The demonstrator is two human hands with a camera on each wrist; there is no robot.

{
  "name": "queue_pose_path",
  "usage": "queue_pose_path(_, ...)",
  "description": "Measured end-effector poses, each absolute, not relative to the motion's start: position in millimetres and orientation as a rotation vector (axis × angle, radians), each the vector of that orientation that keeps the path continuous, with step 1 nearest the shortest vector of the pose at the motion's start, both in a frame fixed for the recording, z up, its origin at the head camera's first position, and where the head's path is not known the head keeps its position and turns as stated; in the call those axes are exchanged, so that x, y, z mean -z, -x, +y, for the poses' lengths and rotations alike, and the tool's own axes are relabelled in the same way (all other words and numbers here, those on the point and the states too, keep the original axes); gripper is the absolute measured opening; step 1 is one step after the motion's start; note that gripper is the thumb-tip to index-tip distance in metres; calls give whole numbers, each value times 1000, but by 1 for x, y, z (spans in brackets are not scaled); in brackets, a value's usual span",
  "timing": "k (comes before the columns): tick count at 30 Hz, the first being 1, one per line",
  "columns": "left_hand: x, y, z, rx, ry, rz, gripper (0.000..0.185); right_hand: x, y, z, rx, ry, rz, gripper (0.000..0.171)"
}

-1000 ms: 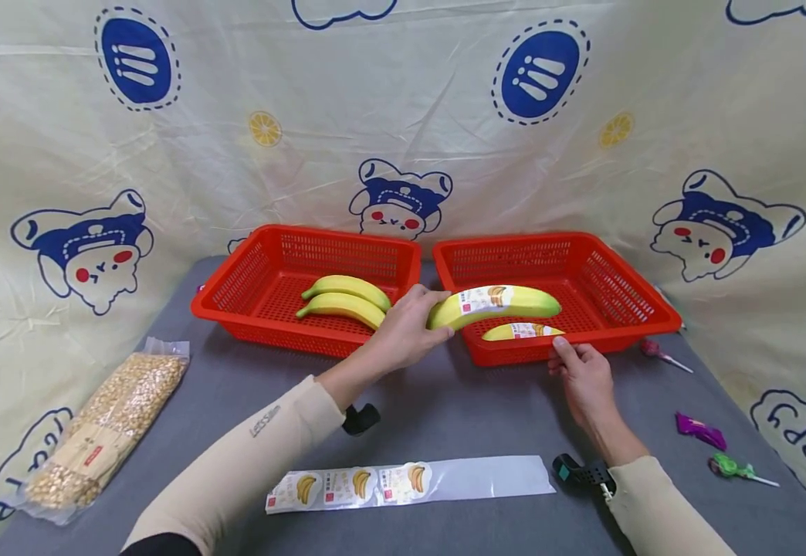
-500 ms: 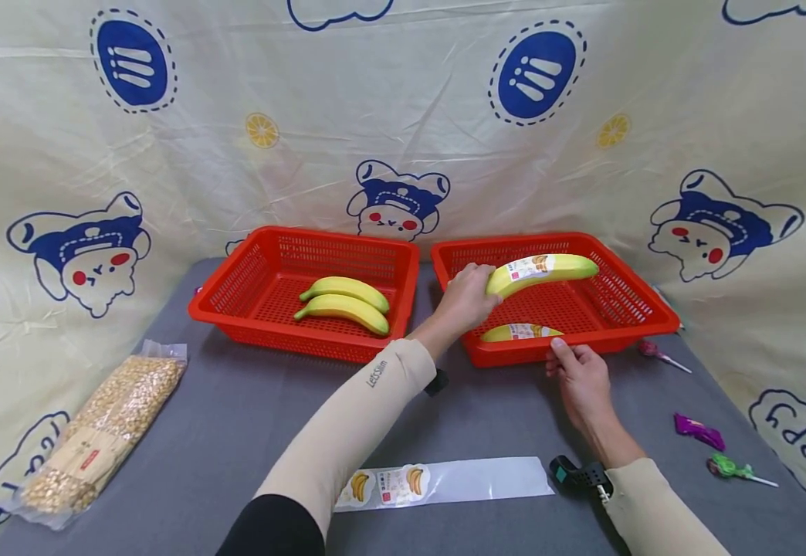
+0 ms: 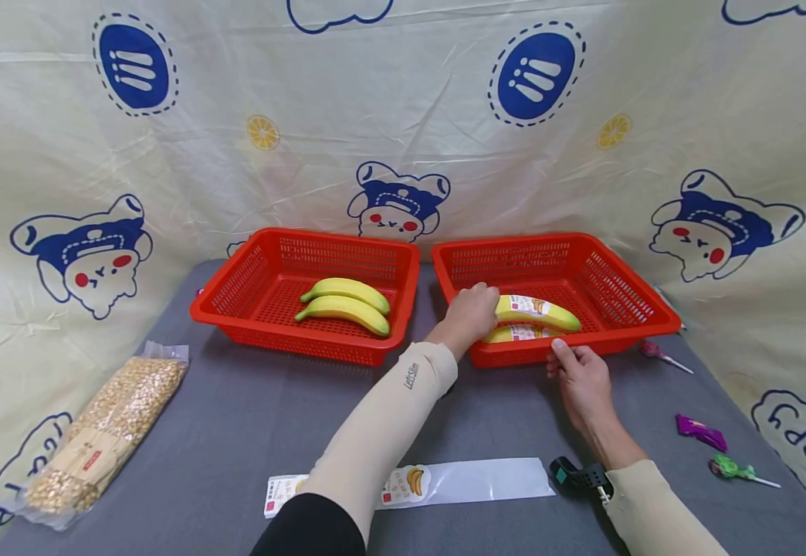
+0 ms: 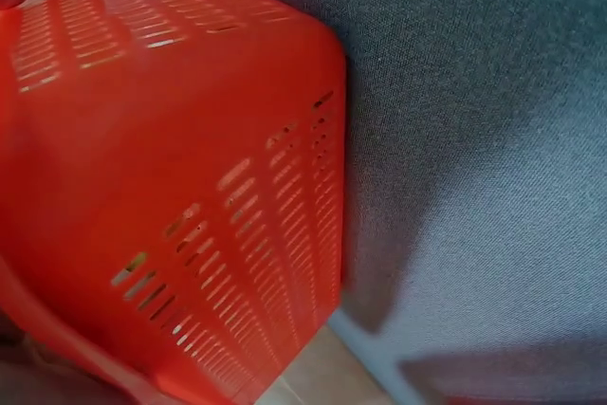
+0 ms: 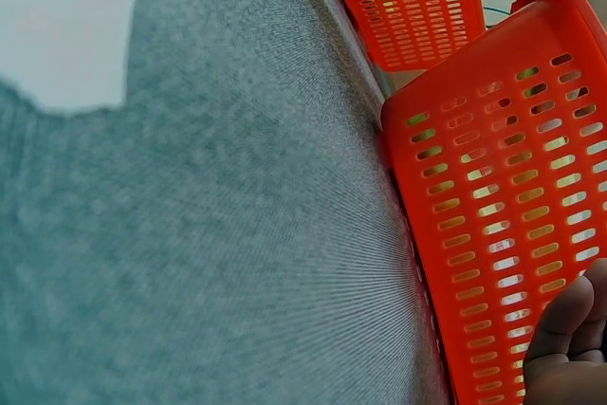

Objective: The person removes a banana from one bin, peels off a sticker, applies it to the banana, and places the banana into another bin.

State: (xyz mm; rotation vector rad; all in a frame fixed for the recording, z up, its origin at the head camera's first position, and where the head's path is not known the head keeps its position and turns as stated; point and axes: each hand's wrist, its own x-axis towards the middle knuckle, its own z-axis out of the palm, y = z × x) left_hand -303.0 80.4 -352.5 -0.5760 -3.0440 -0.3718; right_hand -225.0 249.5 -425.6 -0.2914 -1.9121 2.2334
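Nearest me, the label strip (image 3: 445, 483) is lying on the grey table (image 3: 236, 417). My right hand (image 3: 584, 378), fingers relaxed, is bracing the right basket (image 3: 625, 305) at its front rim. Beyond it, my left hand (image 3: 471, 310) is gripping the labelled banana (image 3: 538, 310), which has come down from mid-air (half a second back) and is now settling beside the other labelled one (image 3: 523, 333), so placement looks nearly complete.
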Motion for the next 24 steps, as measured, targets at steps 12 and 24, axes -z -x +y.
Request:
queue_pose_path(12, 356, 303, 91, 93, 537, -3123, 36, 425, 226, 250, -2229, 306, -1903, 23)
queue_pose_path(24, 355, 301, 97, 3, 433, -3170, 40, 427, 229, 251, -2246, 254, -1871, 19)
